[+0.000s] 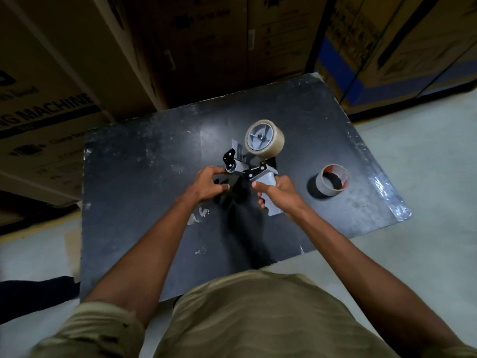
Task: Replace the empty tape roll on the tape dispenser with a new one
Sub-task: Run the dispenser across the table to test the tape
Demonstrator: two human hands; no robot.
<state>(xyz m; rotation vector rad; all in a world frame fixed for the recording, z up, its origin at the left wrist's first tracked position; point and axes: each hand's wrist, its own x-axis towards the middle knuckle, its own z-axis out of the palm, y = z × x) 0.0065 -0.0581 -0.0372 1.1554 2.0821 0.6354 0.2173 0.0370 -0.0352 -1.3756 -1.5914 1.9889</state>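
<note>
Over the middle of a dark, scuffed table, both hands work on a grey tape dispenser. Right hand wraps the dispenser's grey handle, fingers curled tight round it, thumb laid along the top. Left hand sits just left of it, fingers pressed closed on a dark part at the dispenser's front end; what exactly they pinch is lost in shadow. New tape roll sits mounted on the dispenser's hub, at the far end, clear-tan, hub face turned toward the camera. Empty tape roll, a bare cardboard core with red print inside, stands on end on the table to the right, well apart from the right hand.

Edges: table's far edge butts against stacked cardboard boxes, no gap there. Far-right corner chipped, pale material showing. Right edge slants away toward the near side, with a shiny taped strip at its near-right corner. Near edge meets the person's torso, khaki shirt.

Open room: broad bare tabletop left of the left hand, reaching to the left edge; a smaller bare patch near-side between the forearms; a strip far-right of the new roll. Pale floor lies open beyond the right edge and at near left.
</note>
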